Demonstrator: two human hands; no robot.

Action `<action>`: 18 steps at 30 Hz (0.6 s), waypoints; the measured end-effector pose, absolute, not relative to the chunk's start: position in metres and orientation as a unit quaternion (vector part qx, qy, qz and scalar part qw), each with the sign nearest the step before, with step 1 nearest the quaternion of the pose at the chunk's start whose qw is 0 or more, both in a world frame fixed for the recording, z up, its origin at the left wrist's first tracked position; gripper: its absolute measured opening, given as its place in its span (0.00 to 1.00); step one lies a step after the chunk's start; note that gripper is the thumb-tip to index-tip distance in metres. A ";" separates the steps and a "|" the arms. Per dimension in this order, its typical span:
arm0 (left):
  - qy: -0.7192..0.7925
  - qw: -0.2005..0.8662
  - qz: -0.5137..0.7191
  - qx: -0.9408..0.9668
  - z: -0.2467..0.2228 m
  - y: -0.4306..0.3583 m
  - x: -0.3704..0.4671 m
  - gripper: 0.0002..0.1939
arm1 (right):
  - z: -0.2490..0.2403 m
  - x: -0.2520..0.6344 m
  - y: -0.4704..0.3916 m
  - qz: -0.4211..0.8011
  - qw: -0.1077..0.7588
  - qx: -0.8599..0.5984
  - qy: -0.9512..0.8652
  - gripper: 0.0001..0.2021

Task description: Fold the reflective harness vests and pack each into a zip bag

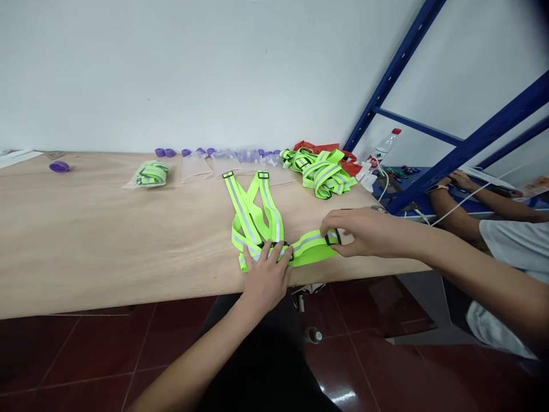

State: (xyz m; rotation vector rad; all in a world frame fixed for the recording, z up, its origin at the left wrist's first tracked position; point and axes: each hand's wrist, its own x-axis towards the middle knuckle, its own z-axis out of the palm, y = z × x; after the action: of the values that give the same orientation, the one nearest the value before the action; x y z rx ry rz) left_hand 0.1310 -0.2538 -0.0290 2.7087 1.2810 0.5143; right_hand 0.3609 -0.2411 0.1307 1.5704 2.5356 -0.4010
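One neon-yellow reflective webbing harness [254, 220] lies unbagged beneath the spread left hand [266, 274]; the right hand [359, 232] pinches its black-buckled end [331, 237]; beyond that grip lies a loose neon-yellow strap tangle [323, 175]; leftward, one clear-bagged neon-yellow bundle [151, 173].

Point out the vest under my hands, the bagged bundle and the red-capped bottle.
Vest [271, 210], head view, on an upper strap.
Bagged bundle [152, 173], head view, its middle.
Red-capped bottle [380, 153], head view, its label.

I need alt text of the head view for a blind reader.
A person's left hand rests on a neon-yellow reflective harness on a wooden table, the right hand holding its outstretched strap near a black buckle. Behind lie tangled straps.
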 end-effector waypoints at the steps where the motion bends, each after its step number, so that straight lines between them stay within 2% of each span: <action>1: 0.419 0.050 0.173 0.890 -0.029 -0.254 0.131 0.22 | 0.129 0.359 -0.241 -0.138 0.071 0.523 0.838 0.11; 5: 0.413 0.059 0.182 0.890 -0.028 -0.256 0.130 0.23 | 0.112 0.365 -0.247 -0.183 0.052 0.522 0.832 0.14; 7: 0.410 0.067 0.186 0.890 -0.028 -0.257 0.130 0.23 | 0.098 0.374 -0.253 -0.205 0.012 0.529 0.824 0.17; 12: 0.409 0.075 0.191 0.889 -0.029 -0.255 0.130 0.24 | 0.049 0.392 -0.273 -0.246 -0.120 0.557 0.784 0.13; 18: 0.406 0.056 0.200 0.890 -0.029 -0.254 0.130 0.23 | 0.015 0.395 -0.284 -0.257 -0.188 0.592 0.740 0.17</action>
State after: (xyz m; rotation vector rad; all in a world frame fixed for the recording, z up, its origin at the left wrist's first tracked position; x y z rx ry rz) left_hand 0.1297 -0.2537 -0.0285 2.7006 1.2308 0.6057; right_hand 0.3948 -0.2837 0.0152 2.1229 2.6519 -0.9216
